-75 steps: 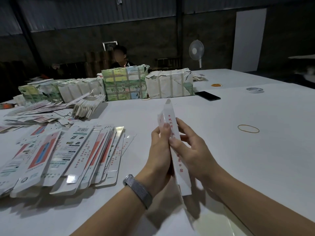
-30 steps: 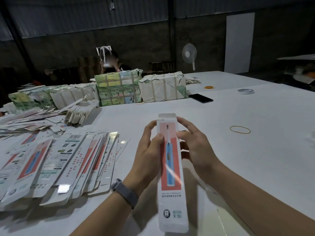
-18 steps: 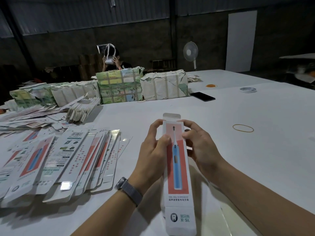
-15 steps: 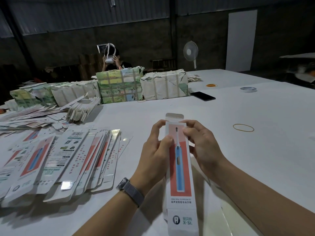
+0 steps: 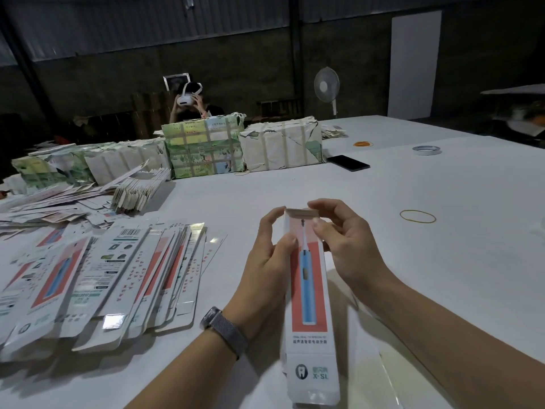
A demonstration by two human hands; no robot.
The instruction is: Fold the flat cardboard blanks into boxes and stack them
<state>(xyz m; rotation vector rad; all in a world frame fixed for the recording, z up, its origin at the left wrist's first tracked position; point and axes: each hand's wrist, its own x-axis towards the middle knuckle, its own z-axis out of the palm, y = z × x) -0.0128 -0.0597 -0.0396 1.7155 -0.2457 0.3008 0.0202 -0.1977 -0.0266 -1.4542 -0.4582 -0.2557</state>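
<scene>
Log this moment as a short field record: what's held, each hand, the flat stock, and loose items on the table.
held item: toothbrush box, erected, far-end flap folded over
left hand: grips the box's left side, thumb on its front
right hand: pinches the far end, fingers over the flap
flat stock: fanned pile of flat box blanks to the left
table: white table
loose items: rubber band, black phone, tape roll
back: taped paper bundles
</scene>
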